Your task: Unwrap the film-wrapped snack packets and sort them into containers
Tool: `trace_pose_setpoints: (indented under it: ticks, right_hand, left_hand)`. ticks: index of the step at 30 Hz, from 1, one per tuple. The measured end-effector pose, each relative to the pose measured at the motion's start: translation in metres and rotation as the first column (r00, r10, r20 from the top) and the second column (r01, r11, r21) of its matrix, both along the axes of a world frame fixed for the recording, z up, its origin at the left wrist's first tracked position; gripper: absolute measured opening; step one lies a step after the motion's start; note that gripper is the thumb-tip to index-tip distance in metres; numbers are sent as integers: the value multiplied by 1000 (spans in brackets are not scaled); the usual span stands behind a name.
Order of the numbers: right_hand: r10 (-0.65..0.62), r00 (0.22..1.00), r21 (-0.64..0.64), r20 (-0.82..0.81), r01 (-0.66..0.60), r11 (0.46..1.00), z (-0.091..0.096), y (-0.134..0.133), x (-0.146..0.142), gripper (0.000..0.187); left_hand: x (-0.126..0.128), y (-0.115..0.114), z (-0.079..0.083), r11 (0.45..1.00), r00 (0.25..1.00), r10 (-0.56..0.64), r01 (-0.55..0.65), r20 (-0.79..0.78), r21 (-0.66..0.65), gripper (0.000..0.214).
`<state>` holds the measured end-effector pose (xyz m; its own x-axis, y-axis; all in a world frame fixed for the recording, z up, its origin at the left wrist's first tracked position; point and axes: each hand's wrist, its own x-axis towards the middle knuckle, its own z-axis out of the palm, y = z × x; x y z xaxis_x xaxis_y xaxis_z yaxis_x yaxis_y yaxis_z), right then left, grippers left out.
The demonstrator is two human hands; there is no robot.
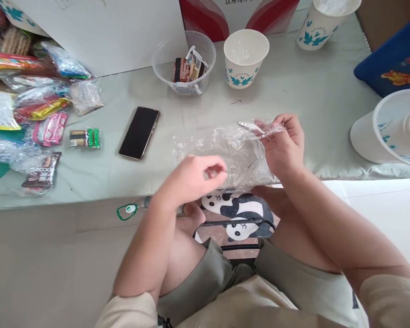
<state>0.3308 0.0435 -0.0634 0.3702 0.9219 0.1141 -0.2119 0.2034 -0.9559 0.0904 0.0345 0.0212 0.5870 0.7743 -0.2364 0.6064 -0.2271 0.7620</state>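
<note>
A crumpled clear plastic bag [235,152] lies at the near edge of the pale green table [304,86]. My right hand [283,143] pinches the bag's upper right corner, fingers closed on the plastic. My left hand [194,177] hovers at the bag's left side with fingers curled in a pinch; I cannot make out what sits between the fingertips. Below the hands are my knees and a panda-print bag [239,216] on the floor.
A black phone [139,132] lies left of the bag. A clear tub [184,61] holds snack packets. Paper cups [246,57] stand behind, with more cups at the right [396,127]. A pile of wrapped snacks [30,100] fills the left. A white box [105,32] stands behind.
</note>
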Motion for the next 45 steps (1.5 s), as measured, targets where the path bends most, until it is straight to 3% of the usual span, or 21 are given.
trace_pose_setpoints:
  ticks: [3,6,10,17,20,22,25,27,29,32,36,39,45]
  right_hand:
    - [34,999,13,34,-34,999,0,-2,2,36]
    - [42,994,15,101,-44,999,2,-6,7,38]
    - [67,969,-41,238,-59,997,3,-17,17,39]
    - [165,860,-47,483,-163,986,6,-34,35,35]
    - [240,796,-63,555,-248,967,9,-33,40,39]
    - [257,764,-40,592,-290,956,10,-32,42,40]
    - [286,730,-29,621,-343,939,8,-31,43,37]
    - [306,714,-28,630,-373,927,7,-32,43,32]
    - [301,706,3,641,-395,919,7,-32,42,26]
    - [286,691,50,664,-423,905,7,-32,42,17]
    - [321,648,-9,691,-436,900,9,-31,43,23]
    - [330,611,-37,720,-441,897,10,-31,45,29]
    - [311,548,-48,777,-441,896,10,-33,55,24]
  left_hand:
    - [32,-14,-21,952,978,-155,185,-138,244,34]
    - [49,-21,-41,907,936,-205,292,-287,304,43]
    - [51,-19,-52,916,932,-150,257,-329,309,54]
    - [49,-2,-55,947,939,-126,211,-320,244,55]
    - [36,2,-51,959,977,-87,135,-195,249,53]
    - [22,3,-46,971,999,-25,31,-27,237,44]
    - [-4,4,-42,978,935,183,-206,304,45,18]
    - [-19,7,-43,910,785,414,-356,460,-211,17]
    - [-29,11,-45,800,639,600,-471,481,-371,20]
    - [-39,20,-50,670,503,739,-620,448,-409,29]
    - [-46,27,-57,569,388,818,-653,424,-500,30]
    - [-50,26,-58,562,396,822,-680,409,-472,25]
    - [-61,9,-38,694,574,716,-645,397,-319,30]
